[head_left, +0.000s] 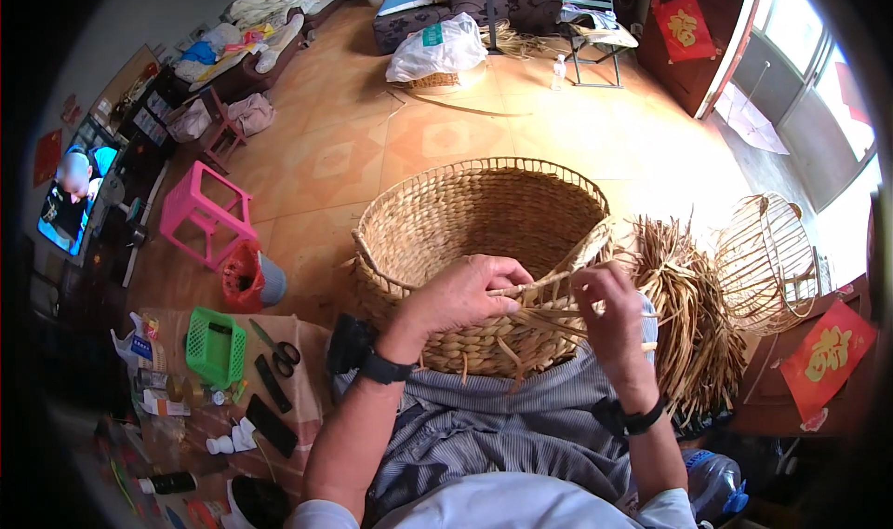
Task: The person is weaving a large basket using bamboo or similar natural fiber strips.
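At the far left, a cloth-covered surface (312, 343) carries a green plastic basket (212, 369) and black-handled scissors (283, 349), which lie free of either hand. Next comes the left hand (465, 292), at the near rim of the big woven basket (474, 352); its thumb and forefinger are brought together on the rim, pinching it. The woven basket is directly in front of the person, mouth up, its near side against the striped grey cloth (502, 417) over the lap; its underside is hidden. Its wall is closely woven all the way round where it shows, so the body looks finished. The far rim (484, 162) shows a thin edge with small gaps beneath it, while the right part of the rim looks thicker and more covered, so the edging seems only partly done. Short ends poke out of the near wall, apparently untrimmed. Loose strands (556, 321) run from the near rim toward the right hand (606, 310), whose fingers curl in toward the thumb; whether the tips are closed on a strand I cannot tell. Beyond it lies a thick bundle of dry fibre (684, 315), apparently unworked stock, and at the far right an openwork frame (765, 250) without any weave visible on it.
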`<state>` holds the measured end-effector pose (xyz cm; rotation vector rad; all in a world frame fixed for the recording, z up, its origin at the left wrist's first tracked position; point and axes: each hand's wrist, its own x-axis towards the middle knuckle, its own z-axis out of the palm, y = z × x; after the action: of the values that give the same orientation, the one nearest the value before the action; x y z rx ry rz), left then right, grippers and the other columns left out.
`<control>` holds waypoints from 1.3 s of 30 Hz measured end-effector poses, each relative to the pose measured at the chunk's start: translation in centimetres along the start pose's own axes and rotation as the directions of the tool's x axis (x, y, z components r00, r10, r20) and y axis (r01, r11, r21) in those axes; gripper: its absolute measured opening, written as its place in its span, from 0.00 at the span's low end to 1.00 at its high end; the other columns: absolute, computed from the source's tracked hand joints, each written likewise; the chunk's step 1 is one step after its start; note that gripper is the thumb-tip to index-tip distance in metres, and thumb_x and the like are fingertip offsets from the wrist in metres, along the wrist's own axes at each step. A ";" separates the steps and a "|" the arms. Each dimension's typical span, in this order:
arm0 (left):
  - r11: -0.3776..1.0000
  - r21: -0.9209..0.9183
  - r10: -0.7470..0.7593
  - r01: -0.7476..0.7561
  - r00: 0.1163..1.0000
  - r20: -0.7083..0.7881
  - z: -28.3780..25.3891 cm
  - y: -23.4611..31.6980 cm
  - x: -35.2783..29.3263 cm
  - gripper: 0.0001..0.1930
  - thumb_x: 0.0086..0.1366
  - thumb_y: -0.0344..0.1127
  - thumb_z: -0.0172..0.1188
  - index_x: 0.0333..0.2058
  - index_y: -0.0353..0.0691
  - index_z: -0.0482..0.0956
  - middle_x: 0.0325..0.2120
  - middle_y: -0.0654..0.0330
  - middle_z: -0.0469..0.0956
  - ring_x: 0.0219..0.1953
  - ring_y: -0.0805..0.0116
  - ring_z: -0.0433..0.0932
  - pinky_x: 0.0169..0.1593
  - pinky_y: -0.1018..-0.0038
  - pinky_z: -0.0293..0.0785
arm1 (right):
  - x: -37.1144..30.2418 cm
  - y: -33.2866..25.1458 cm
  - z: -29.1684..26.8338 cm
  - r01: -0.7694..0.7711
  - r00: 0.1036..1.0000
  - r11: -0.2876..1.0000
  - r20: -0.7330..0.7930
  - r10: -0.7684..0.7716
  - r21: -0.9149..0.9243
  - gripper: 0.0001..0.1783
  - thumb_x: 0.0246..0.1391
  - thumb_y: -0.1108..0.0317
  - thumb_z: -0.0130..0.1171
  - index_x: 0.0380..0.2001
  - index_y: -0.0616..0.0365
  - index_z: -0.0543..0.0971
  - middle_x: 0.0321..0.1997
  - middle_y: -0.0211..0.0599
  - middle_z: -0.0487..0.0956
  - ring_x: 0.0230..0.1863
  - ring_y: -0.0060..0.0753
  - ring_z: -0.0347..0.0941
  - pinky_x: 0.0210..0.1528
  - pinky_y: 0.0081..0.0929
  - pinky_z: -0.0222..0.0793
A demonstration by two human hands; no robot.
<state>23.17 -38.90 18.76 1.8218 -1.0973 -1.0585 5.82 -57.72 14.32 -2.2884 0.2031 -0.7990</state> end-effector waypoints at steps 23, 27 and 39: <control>0.944 0.302 0.234 -0.133 0.914 -0.330 3.3 -1.7 0.9 0.12 0.57 0.39 0.71 0.36 0.40 0.83 0.33 0.51 0.82 0.40 0.49 0.83 0.43 0.58 0.77 | -0.5 -5.6 0.3 0.235 0.920 0.933 0.373 -0.123 -0.272 0.13 0.46 0.75 0.63 0.38 0.56 0.77 0.39 0.44 0.76 0.33 0.50 0.77 0.30 0.45 0.72; 0.956 0.285 0.158 -0.065 0.936 -0.316 2.7 -1.6 0.4 0.13 0.56 0.38 0.71 0.37 0.37 0.83 0.34 0.49 0.83 0.41 0.49 0.84 0.44 0.57 0.77 | 0.5 -5.6 0.2 0.069 0.915 0.946 0.397 0.066 -0.318 0.10 0.53 0.67 0.68 0.32 0.62 0.78 0.31 0.50 0.75 0.30 0.55 0.76 0.31 0.50 0.68; 0.955 0.289 0.148 -0.063 0.947 -0.283 2.1 -2.6 0.8 0.14 0.54 0.39 0.70 0.36 0.36 0.85 0.32 0.48 0.85 0.39 0.48 0.85 0.45 0.55 0.78 | -0.2 -3.3 -4.5 -0.021 0.932 0.998 0.364 -0.004 0.064 0.13 0.32 0.76 0.69 0.15 0.66 0.71 0.18 0.40 0.69 0.29 0.43 0.71 0.37 0.38 0.67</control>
<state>22.23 -39.06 15.48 2.0348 -1.1827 -0.5565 2.73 -57.80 18.98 -2.3211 0.0155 -0.3578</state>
